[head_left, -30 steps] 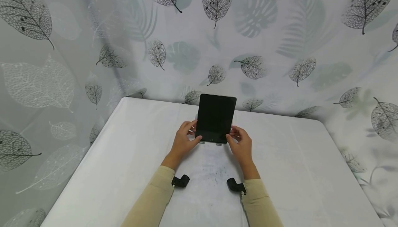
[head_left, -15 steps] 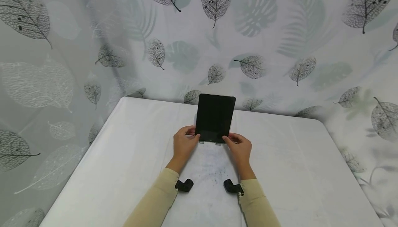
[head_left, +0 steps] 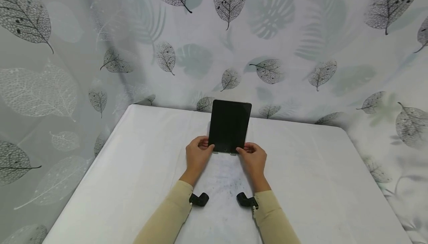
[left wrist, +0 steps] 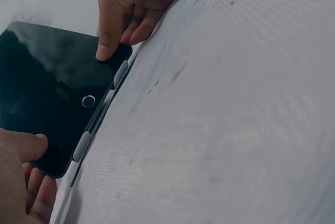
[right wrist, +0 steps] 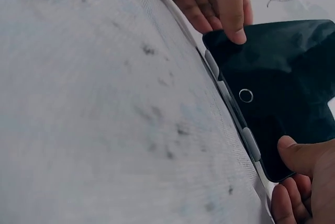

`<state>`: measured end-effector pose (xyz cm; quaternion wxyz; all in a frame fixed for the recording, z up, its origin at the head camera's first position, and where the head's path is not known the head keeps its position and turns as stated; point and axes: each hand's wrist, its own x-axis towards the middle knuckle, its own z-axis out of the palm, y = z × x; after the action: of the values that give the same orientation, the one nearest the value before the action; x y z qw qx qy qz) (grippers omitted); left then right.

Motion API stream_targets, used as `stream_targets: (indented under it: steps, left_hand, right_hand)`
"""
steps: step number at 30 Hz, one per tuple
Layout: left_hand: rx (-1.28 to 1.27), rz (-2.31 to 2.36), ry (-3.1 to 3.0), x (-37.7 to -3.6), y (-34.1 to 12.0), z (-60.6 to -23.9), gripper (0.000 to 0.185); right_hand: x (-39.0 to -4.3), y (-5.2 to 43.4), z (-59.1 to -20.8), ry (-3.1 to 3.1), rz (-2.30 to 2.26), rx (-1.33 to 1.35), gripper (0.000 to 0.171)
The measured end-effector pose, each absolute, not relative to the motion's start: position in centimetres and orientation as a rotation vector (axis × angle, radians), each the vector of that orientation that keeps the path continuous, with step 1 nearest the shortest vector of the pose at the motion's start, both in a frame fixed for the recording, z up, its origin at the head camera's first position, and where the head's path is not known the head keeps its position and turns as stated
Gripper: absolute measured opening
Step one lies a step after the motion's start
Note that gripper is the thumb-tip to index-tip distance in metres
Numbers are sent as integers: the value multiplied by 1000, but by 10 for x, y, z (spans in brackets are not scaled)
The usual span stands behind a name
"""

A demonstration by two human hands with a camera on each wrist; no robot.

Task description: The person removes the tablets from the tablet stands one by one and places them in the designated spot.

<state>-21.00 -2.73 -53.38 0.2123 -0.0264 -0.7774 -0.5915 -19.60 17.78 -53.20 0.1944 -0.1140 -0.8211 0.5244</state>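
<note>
A black tablet (head_left: 230, 125) leans back upright near the far side of the table, its screen dark and a round home button showing near the bottom. Two small grey lips of a stand (right wrist: 252, 144) catch its lower edge; the rest of the stand is mostly hidden behind it. At the lower left corner my left hand (head_left: 197, 157) pinches the tablet, thumb on the screen and fingers curled behind. My right hand (head_left: 254, 161) grips the lower right corner the same way, as the right wrist view shows with its thumb (right wrist: 291, 150) lying flat on the glass.
A white cloth (head_left: 321, 177) with faint dark smudges covers the table. Leaf-printed curtains (head_left: 207, 51) hang close behind the far edge and along the left side. Black wrist cameras (head_left: 199, 199) sit on both cuffs.
My right hand has shifted slightly left, its thumb farther in on the screen's lower edge. My left fingers have slid a little lower along the side. The tablet stays propped on the stand.
</note>
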Motion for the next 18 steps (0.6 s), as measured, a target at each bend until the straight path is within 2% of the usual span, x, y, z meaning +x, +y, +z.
stream_targets:
  steps: [11, 18]
  left_hand:
    - [-118, -1741, -2128, -209, -31, -536, 37]
    - [-170, -1809, -2062, -208, -33, -536, 38]
  right_hand:
    - [-193, 178, -531, -2293, 1581, -280, 28]
    - [-196, 179, -534, -2077, 1722, -102, 35]
